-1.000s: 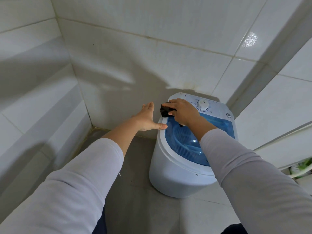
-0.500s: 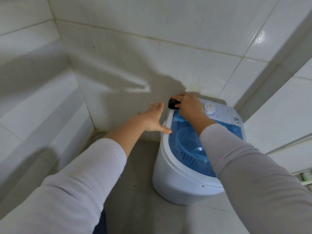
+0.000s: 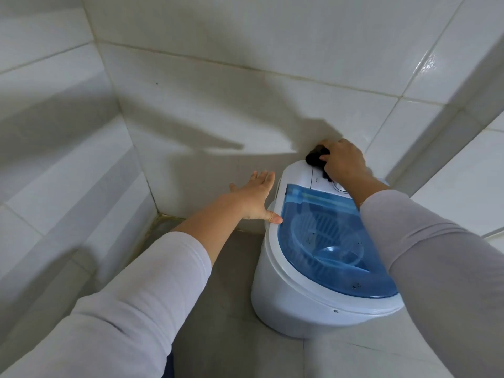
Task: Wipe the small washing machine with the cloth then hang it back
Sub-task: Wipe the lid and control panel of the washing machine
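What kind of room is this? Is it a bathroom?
Probably a bathroom or wash area at home. White glossy tiles cover the walls right down to a grey tiled floor, and a small washing machine with a blue see-through lid stands in the corner.

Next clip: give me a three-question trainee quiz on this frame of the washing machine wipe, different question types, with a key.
1. True or false: the right hand holds the cloth in its grip at the far end of the washing machine, by the wall.
2. Multiple choice: the left hand is A) gripping the cloth, B) open, thumb at the machine's left edge, C) lifting the lid.
3. Fill in: the machine's lid is see-through and ____ in colour.

Key: 1 true; 2 B; 3 blue.
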Demonstrator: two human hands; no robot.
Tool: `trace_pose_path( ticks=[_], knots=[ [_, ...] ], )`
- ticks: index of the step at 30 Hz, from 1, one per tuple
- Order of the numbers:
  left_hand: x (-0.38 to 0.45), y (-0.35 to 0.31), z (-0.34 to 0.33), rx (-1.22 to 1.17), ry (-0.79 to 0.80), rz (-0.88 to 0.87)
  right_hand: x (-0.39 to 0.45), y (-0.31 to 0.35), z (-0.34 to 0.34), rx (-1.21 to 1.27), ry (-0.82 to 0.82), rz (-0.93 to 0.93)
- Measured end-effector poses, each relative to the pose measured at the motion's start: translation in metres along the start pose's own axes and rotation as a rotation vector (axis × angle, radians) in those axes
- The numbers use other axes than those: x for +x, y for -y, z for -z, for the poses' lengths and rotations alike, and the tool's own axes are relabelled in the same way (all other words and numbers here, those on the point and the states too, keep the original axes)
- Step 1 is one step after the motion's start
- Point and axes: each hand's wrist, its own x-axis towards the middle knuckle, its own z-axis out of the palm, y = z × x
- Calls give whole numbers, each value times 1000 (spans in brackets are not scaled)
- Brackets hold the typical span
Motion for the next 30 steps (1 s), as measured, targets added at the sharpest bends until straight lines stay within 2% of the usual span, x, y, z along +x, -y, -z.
trace_pose_path(
  ticks=[4,10,18,26,30],
  knots=[
    [4,0,3,37,14,-2,-3,-15,10,14,-29,-2],
    [2,-2,4,76,8,-3,-5,-10,3,35,151,-18],
    [1,-6,4,109,8,21,-13,-12,9,29,223,20],
    [-2,-14,5,158,-14,47,-40,-18,7,29,179,275],
    [-7,-20,7,176,-47,56,-44,-18,16,4,265,330]
  ],
)
